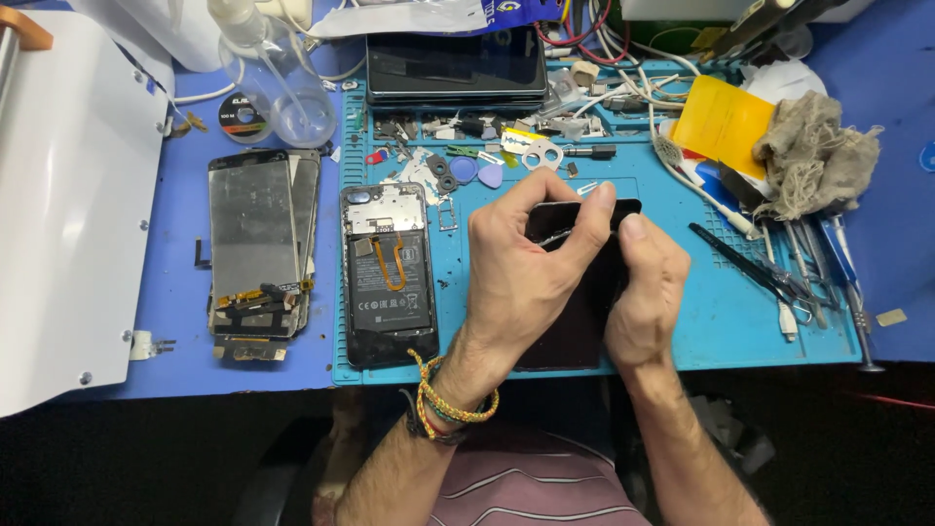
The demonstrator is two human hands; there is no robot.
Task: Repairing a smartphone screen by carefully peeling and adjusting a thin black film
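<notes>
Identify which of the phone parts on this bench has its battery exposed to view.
The opened phone lying on the blue mat, just left of the left hand. Its battery shows; the screen panels further left show only bare metal backs.

Bright, even overhead light floods the blue repair mat (740,321), throwing only soft shadows. Glare washes out the white panel (68,214) at left. Below the table edge everything sinks into darkness; focus stays sharp.

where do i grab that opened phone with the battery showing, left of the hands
Probably by its two long side edges, from above. The opened phone lies flat, back open, on the blue mat, so battery and orange ribbon face up; keep fingers off them. Both sides look free.
</notes>
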